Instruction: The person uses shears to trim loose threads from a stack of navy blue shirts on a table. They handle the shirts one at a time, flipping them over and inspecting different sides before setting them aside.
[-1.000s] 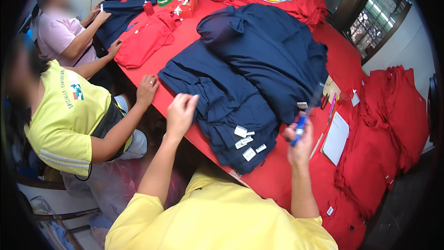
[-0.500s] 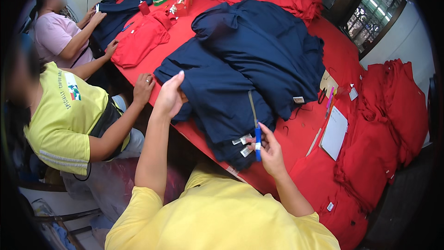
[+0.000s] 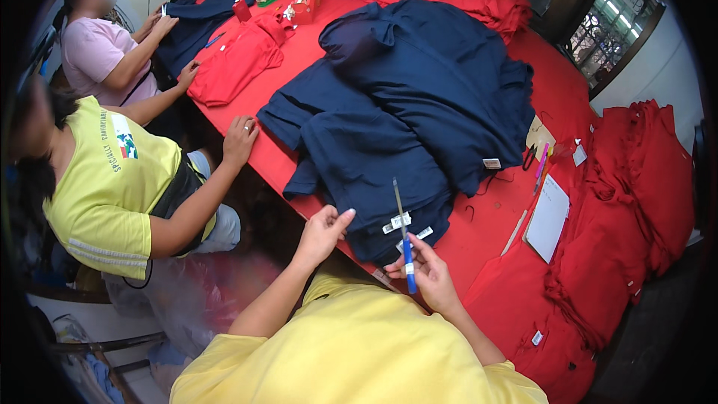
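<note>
My right hand is closed around the blue handle of a slim tool. Its long, thin metal shaft points away from me over a stack of folded navy shirts; I cannot make out its exact kind. White labels show at the stack's near edge, close to the shaft. My left hand is at the left of that edge, fingers loosely bent and apart, with nothing seen in them. A larger navy shirt pile lies behind.
Red garments are heaped along the right, beside a white notepad, a pink pen and black scissors. Two co-workers sit at the left edge of the red table; one co-worker's hand rests on it. A tape dispenser stands farther back.
My left hand has drawn back toward me and right, off the shirts' left side, its fingers now more bent. My right hand has moved slightly nearer with the blue-handled tool.
</note>
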A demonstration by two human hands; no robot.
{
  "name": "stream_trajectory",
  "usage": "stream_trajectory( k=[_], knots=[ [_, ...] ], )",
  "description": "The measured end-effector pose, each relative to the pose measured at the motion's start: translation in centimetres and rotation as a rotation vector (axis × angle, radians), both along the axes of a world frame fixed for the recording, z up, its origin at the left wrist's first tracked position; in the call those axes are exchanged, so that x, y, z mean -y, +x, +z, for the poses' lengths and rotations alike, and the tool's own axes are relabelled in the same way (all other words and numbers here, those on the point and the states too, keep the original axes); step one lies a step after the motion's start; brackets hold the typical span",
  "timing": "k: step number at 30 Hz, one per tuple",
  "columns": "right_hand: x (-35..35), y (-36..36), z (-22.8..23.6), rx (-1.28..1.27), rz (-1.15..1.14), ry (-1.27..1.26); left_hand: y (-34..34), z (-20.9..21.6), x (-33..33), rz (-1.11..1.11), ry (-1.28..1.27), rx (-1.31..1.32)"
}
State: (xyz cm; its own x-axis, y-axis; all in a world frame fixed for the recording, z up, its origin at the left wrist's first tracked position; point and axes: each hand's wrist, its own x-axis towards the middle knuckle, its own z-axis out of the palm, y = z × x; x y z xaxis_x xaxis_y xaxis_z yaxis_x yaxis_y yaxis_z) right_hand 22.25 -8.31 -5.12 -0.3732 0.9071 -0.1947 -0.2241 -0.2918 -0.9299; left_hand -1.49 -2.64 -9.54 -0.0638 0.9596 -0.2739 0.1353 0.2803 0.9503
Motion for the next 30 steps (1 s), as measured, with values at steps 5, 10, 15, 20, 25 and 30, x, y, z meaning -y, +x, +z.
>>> stream_trajectory(
  k=[5, 10, 15, 20, 25, 30],
  knots=[
    [1.7, -0.3, -0.9, 0.156, 0.047, -0.002, 0.5, 3.6, 1.6, -0.126, 0.301, -0.798],
    [2.4, -0.6, -0.1, 0.227, -0.075, 0.157, 0.5, 6.5, -0.3, 0.004, 0.745, -0.544],
    [2.0, -0.8, 1.6, 0.516, -0.077, 0.536, 1.4, 7.7, -1.9, 0.03, 0.15, 0.487],
    [2.2, -0.9, 1.5, 0.735, -0.083, 0.684, 1.9, 9.1, -1.7, -0.034, 0.057, 0.829],
    [2.2, -0.9, 1.4, 0.741, -0.091, 0.733, 1.5, 9.0, -1.5, -0.072, 0.102, 0.807],
    [1.9, -1.3, 2.7, 0.73, -0.093, 0.762, 1.7, 8.5, -1.0, -0.093, 0.137, 0.792]
  ],
)
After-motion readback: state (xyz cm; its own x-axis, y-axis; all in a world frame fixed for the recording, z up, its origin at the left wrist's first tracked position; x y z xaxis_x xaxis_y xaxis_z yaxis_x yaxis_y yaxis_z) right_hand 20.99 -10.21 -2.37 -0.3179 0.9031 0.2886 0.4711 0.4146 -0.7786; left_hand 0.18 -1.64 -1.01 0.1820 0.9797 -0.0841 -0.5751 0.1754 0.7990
